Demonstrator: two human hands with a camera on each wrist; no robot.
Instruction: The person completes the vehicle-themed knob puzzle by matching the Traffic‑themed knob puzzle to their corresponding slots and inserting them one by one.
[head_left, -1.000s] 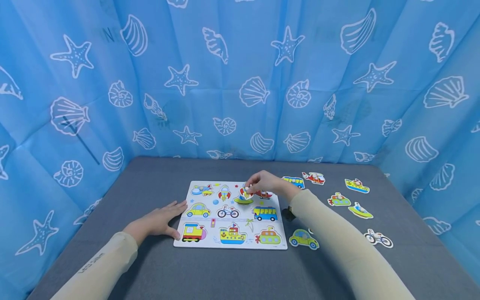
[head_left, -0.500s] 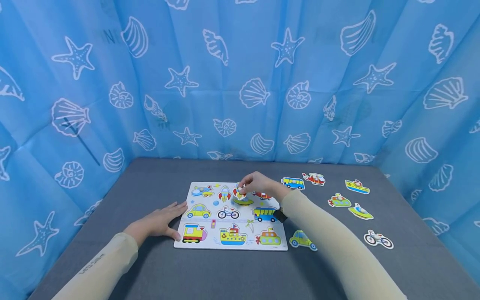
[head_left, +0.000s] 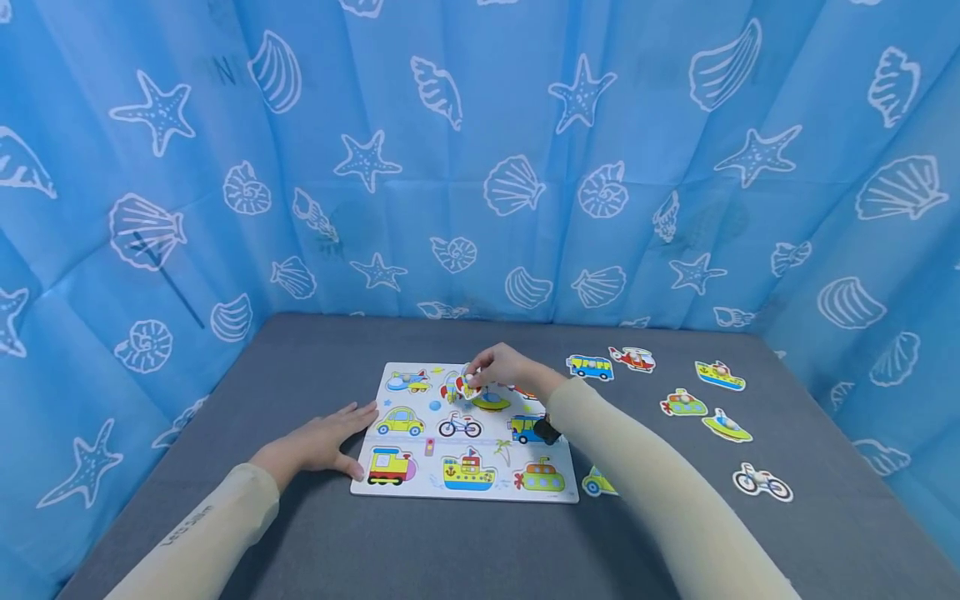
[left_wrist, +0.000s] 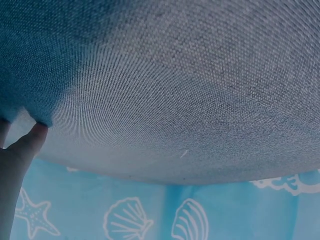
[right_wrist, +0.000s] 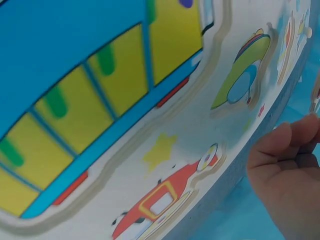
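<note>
My right hand (head_left: pixel 508 368) pinches a rocket puzzle piece (head_left: pixel 468 387) by its small knob, close over the printed rocket near the top of the white puzzle board (head_left: pixel 367 488). In the right wrist view that hand (right_wrist: pixel 287 170) shows at the right, with the piece cut off by the frame edge. The board carries outlined vehicles, among them a bus, a bicycle and a train. My left hand (head_left: pixel 324 442) rests at the board's left edge, fingers spread and thumb at the lower left. Only part of it appears in the left wrist view.
Right of the board lie knobbed pieces: a bus (head_left: pixel 590 367), helicopter (head_left: pixel 632 359), boat (head_left: pixel 720 375), submarine (head_left: pixel 683 403), flying saucer (head_left: pixel 727 426) and bicycle (head_left: pixel 762 482). My right sleeve partly covers a car piece (head_left: pixel 597 482). Behind the grey table (head_left: pixel 360 550) hangs a blue curtain (head_left: pixel 480 233).
My right hand has moved left across the board's top with the rocket piece, from over the flying saucer picture to the rocket picture. The left hand stays in place.
</note>
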